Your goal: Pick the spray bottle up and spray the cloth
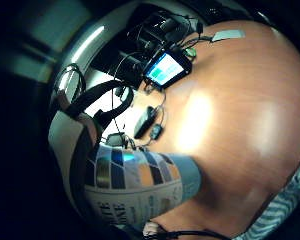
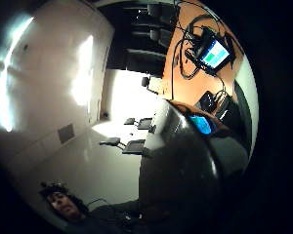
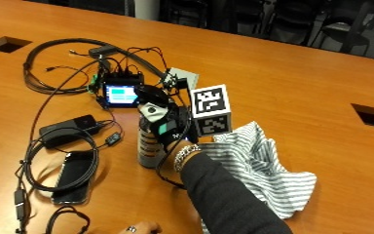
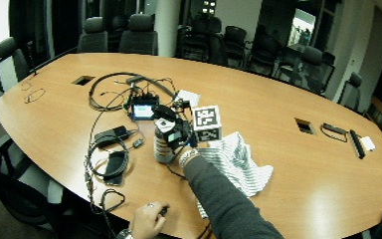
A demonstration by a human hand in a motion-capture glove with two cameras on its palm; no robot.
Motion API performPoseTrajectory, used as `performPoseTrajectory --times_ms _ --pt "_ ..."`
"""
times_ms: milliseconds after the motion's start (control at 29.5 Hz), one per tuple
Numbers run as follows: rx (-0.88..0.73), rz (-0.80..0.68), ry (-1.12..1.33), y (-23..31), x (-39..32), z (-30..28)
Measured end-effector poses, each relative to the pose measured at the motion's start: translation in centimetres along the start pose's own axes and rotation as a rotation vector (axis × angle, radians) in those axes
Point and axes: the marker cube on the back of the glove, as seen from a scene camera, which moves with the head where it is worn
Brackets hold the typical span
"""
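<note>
Gripping spray bottle (image 3: 149, 146), fingers (image 3: 167, 130) wrapped around

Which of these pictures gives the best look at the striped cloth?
The outside view: the striped cloth lies crumpled on the table beside the spray bottle, nearly all visible. The wide outside view shows it whole but smaller. The little finger side palm view catches only a corner; the thumb side palm view shows none.

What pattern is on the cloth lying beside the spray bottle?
The cloth has thin grey and white stripes, clearest in the outside view.
</note>
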Motion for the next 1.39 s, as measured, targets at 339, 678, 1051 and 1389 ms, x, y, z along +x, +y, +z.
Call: performPoseTrajectory --times_ms 339,678,1051,1389 --pt "0.010 -0.039 0.053 1.5 -0.1 -2.3" --pt "-0.097 0.045 0.059 4.3 2.0 -2.5" --pt "-0.226 -0.006 0.452 5.1 -0.6 -4.9" --pt "-0.218 -0.170 0.901 7.9 -8.4 -9.5"
